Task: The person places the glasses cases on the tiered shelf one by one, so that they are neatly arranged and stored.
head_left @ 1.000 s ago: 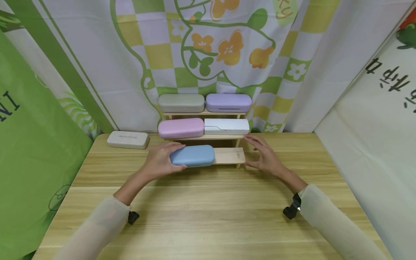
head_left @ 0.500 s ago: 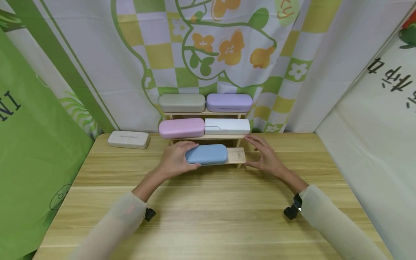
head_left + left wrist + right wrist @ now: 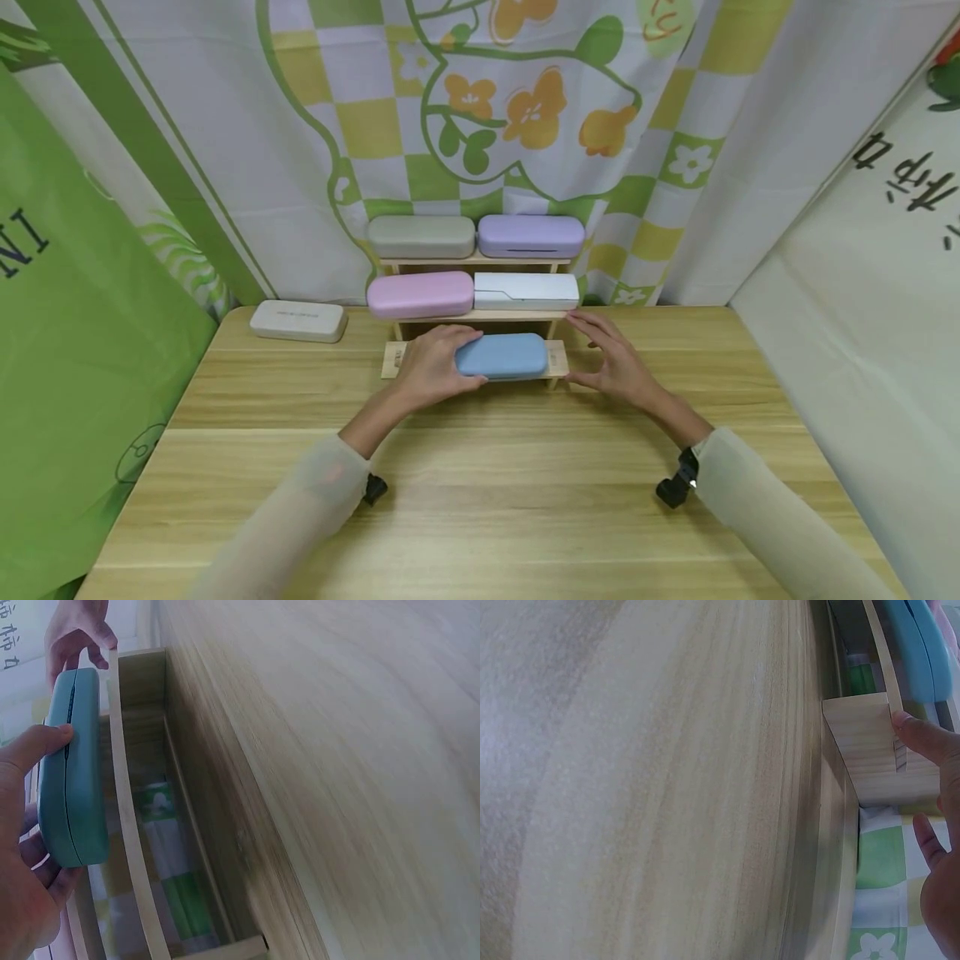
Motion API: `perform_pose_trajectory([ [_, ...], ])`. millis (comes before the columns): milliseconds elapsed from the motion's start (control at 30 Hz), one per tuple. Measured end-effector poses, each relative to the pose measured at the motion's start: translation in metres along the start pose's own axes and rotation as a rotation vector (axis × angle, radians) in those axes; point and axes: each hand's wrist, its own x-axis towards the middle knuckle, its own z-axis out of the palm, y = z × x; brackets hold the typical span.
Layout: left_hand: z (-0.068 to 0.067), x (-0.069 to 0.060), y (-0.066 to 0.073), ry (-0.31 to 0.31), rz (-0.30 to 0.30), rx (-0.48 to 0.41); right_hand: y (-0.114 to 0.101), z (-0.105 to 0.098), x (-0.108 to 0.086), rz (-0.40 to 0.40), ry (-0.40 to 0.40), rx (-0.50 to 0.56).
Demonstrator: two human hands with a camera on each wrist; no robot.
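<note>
My left hand point(image 3: 437, 362) holds a light blue glasses case point(image 3: 501, 356) by its left end, thumb on the front side and fingers behind. The case lies lengthwise over the bottom shelf point(image 3: 557, 358) of a three-tier wooden rack; I cannot tell whether its base touches the wood. In the left wrist view the thumb point(image 3: 46, 742) crosses the seam of the case. My right hand point(image 3: 618, 362) is at the rack's right end, fingers spread. Its thumb point(image 3: 919, 735) touches the end of the bottom shelf, and its fingertips are near the middle shelf's corner.
A pink case point(image 3: 420, 294) and a white case point(image 3: 526, 292) sit on the middle shelf. Grey-green point(image 3: 422, 237) and purple point(image 3: 531, 236) cases stand on top. An off-white case point(image 3: 298, 321) lies on the table point(image 3: 525, 500) at left. A patterned curtain point(image 3: 525, 100) hangs behind.
My left hand has moved right with the blue case along the bottom shelf, uncovering the shelf's left end. The right hand has stayed at the rack's right end.
</note>
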Motion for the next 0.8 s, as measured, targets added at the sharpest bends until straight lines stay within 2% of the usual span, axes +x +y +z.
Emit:
perform_pose_trajectory([
  [233,0.01,0.008,0.005,0.005,-0.007,-0.003,0.002,0.001,0.0,-0.01,0.01,0.001],
  [533,0.02,0.015,0.011,-0.004,-0.051,-0.005,-0.001,0.0,0.001,-0.028,0.01,0.012],
  [800,0.024,0.022,0.017,-0.021,-0.036,-0.013,0.0,0.0,0.001,-0.035,0.02,0.016],
])
